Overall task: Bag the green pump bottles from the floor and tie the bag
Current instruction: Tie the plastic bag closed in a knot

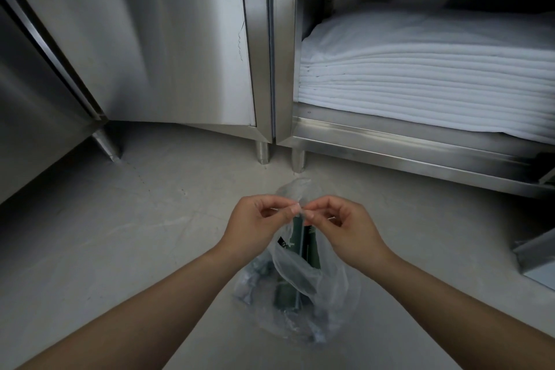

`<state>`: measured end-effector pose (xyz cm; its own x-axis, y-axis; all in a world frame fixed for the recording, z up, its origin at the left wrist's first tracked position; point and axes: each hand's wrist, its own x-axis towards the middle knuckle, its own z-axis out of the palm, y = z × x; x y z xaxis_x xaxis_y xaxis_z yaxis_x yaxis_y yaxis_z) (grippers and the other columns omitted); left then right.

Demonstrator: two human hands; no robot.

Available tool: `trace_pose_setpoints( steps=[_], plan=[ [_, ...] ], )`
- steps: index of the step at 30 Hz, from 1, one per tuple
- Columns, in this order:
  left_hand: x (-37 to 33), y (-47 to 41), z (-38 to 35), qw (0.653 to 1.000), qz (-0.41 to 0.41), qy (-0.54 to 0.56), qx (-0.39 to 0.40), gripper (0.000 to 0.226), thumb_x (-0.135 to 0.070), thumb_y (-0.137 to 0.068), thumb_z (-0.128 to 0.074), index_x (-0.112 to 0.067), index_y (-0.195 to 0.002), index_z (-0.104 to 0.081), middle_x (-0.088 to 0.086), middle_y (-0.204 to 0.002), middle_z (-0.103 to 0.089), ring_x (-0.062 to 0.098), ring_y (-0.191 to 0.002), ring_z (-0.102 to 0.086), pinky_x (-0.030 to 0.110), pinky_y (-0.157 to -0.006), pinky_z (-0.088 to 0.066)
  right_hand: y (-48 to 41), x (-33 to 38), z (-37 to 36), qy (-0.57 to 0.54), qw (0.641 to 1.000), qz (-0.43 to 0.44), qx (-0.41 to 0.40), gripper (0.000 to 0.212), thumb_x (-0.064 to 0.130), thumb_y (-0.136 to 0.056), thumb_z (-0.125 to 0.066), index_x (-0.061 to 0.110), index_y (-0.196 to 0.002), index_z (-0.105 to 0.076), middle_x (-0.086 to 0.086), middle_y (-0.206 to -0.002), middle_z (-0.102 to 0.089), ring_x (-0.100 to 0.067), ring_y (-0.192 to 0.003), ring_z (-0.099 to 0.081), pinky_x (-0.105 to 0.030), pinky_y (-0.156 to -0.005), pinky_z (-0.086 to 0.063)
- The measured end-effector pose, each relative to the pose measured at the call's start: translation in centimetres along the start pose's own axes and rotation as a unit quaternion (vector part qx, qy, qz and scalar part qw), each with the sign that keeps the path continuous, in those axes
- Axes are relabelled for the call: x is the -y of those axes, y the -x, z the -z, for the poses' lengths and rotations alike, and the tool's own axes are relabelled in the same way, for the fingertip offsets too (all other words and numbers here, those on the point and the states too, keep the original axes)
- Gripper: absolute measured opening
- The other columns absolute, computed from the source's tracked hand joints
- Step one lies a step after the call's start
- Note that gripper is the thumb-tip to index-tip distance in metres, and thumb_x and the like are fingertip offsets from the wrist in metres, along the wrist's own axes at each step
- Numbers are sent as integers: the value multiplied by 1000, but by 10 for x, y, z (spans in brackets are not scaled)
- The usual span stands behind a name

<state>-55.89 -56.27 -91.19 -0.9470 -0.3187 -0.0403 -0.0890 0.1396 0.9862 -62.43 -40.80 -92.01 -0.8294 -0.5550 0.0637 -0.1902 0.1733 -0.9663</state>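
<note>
While both the left hand (255, 224) and right hand (345, 225) pinch the clear thin plastic bag (330, 288), dark green pump bottles (310, 245) inside show pale lettering too blurred to read.

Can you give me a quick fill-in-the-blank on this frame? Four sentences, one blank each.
1. Both hands pinch the top of a clear plastic ____.
2. The green bottles are ____ the plastic, not loose on the floor.
3. The left hand and right hand meet ____ the bottles.
4. The open steel cabinet holds a stack of folded white ____.

Answers: bag; inside; above; linens
</note>
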Motion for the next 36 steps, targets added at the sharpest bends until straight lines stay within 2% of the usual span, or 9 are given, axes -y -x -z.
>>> trace_pose_setpoints(
  steps=[3, 8, 13, 18, 23, 27, 29, 31, 36],
  plan=[
    [0, 0, 0, 1000, 1, -5, 0, 4, -14, -74, -74, -15, -78, -74, -4, -74, -75, 10, -73, -70, 16, -70, -54, 2, 0, 2, -2, 1000, 1, 3, 6, 13, -84, -65, 15, -88, -69, 0, -80, -73, -10, -76, -68, -29, -77, -56],
    [-3, 3, -2, 1000, 7, -21, 18, 22, -26, -58, -81, -10, -70, -72, 6, -72, -74, 17, -68, -70, 23, -68, -57, 5, 0, 9, -22, 1000, 1, 22, 12, 12, -82, -66, 23, -85, -68, 1, -81, -73, -15, -81, -70, -35, -80, -55],
    [-3, 5, -4, 999, 1, -50, 20, 34, -33, -51, -82, -5, -68, -70, 16, -72, -72, 34, -69, -68, 42, -72, -57, 7, 0, 14, 0, 998, 12, 63, 14, 14, -83, -65, 26, -85, -69, 12, -80, -73, -9, -81, -68, -26, -79, -55],
    [-5, 5, -4, 997, -1, -68, 21, 33, -33, -51, -82, -7, -67, -69, 17, -71, -71, 39, -71, -67, 46, -70, -57, 6, 1, 17, 23, 996, 13, 87, 9, 16, -84, -64, 21, -88, -70, 8, -83, -71, -8, -81, -67, -25, -80, -53],
    [-6, 7, -6, 996, -4, -73, 42, 25, -32, -52, -81, -15, -66, -70, 11, -70, -72, 32, -67, -68, 38, -68, -58, 5, 0, 15, 29, 995, 9, 96, 17, 12, -89, -59, 25, -79, -63, 10, -74, -65, -6, -75, -61, -24, -76, -49],
    [-6, 5, -7, 997, -18, -61, 49, 26, -31, -57, -78, -15, -76, -74, 4, -74, -74, 22, -71, -70, 27, -71, -58, 4, -1, 14, 3, 998, 14, 67, 13, 8, -92, -52, 14, -82, -58, 8, -73, -61, -6, -71, -58, -23, -72, -46],
    [-4, 4, -7, 996, -25, -66, 46, 21, -26, -63, -78, -15, -81, -75, 2, -77, -75, 17, -73, -70, 24, -73, -57, 3, -2, 15, -3, 999, 14, 51, 12, 9, -92, -51, 12, -83, -58, 6, -72, -62, -8, -70, -58, -22, -70, -46],
    [-2, 4, -8, 996, -29, -71, 35, 13, -18, -69, -78, -14, -81, -75, 0, -76, -75, 13, -72, -70, 21, -72, -56, 3, -2, 16, -6, 999, 14, 40, 14, 10, -92, -52, 17, -81, -59, 7, -70, -64, -9, -69, -59, -23, -70, -47],
    [-2, 3, -10, 997, -28, -76, 16, 12, -21, -68, -79, -15, -77, -75, -2, -73, -75, 12, -68, -70, 21, -69, -56, 4, -1, 16, -24, 999, 14, 42, 10, 13, -87, -60, 21, -88, -66, -6, -77, -71, -19, -74, -66, -33, -75, -52]
  ],
)
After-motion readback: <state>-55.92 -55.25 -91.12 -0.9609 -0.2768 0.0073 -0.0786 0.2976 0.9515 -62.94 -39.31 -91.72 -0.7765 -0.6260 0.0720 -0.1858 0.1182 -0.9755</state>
